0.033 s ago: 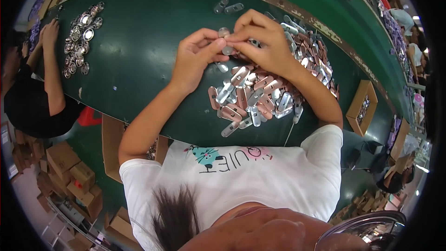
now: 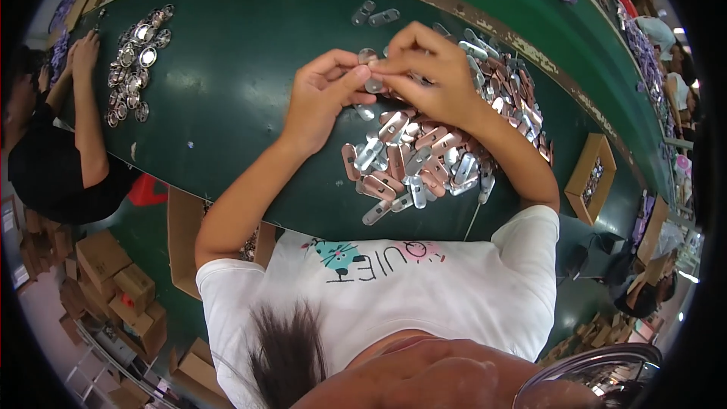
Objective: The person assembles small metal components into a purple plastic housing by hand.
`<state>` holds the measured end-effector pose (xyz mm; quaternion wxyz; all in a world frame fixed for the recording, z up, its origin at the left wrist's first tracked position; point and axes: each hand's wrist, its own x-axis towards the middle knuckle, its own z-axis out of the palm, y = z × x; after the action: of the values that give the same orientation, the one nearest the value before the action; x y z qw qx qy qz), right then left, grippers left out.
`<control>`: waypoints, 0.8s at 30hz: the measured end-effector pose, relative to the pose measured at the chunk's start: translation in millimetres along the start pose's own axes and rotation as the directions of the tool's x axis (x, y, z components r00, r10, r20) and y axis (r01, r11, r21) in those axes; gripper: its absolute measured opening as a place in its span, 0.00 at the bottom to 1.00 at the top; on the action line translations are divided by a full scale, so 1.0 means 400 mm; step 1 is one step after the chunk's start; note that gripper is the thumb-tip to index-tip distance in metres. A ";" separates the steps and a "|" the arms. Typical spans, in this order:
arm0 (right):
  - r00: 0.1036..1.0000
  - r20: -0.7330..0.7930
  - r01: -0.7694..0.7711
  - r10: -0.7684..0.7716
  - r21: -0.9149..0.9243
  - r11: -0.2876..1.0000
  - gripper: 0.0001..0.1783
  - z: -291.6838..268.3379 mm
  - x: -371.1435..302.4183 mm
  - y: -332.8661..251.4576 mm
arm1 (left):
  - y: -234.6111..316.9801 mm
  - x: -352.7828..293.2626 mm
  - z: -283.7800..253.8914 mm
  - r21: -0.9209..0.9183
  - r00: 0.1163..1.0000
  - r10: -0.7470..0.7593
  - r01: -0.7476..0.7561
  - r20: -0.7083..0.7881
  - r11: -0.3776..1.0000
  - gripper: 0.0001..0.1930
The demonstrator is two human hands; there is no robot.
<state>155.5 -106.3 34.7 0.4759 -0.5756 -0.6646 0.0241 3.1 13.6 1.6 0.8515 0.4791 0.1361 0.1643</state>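
Clock centred on the fingertips, my feed. Left hand (image 2: 318, 98) had thumb and forefinger closed on a small metal plate (image 2: 367, 54), pinched near mid-length; its rounded ends poked out at 12 and 6. Right hand (image 2: 441, 79) met it from 3, thumb and forefinger tips at the plate's middle. Couldn't tell if they gripped the plate or something smaller on it. My read: left steadied, right did the fine contact, ends left free for access.

Pile of copper and silver plates (image 2: 396, 160) lay on the green table (image 2: 227, 68) from 5 round to 3, probably for short reaches. Two loose plates (image 2: 384, 17) sat apart at 12; couldn't tell why. Cardboard box (image 2: 578, 172) of small parts at 4. Shiny round parts (image 2: 148, 57) at 9, well apart, near a co-worker's hand (image 2: 85, 49); likely that person's stock.
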 end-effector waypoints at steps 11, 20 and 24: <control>0.928 -0.294 -0.306 0.227 -0.259 0.916 0.18 -0.025 0.292 0.268 | -0.030 -0.019 0.023 0.302 0.969 0.233 -0.198 -0.085 0.933 0.03; 0.963 0.084 -0.169 0.258 -0.558 0.813 0.34 0.314 0.643 0.726 | -0.006 -0.016 0.049 -0.031 0.942 0.200 -0.217 -0.270 0.976 0.04; 0.924 0.005 -0.319 0.381 -0.536 0.782 0.28 0.345 0.689 0.742 | -0.009 -0.011 0.026 -0.082 0.928 0.229 -0.263 -0.295 0.961 0.03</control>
<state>316.6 281.7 -46.1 0.2491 -0.7944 -0.5527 -0.0377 3.5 2.0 4.0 0.8231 0.4119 0.1847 0.3446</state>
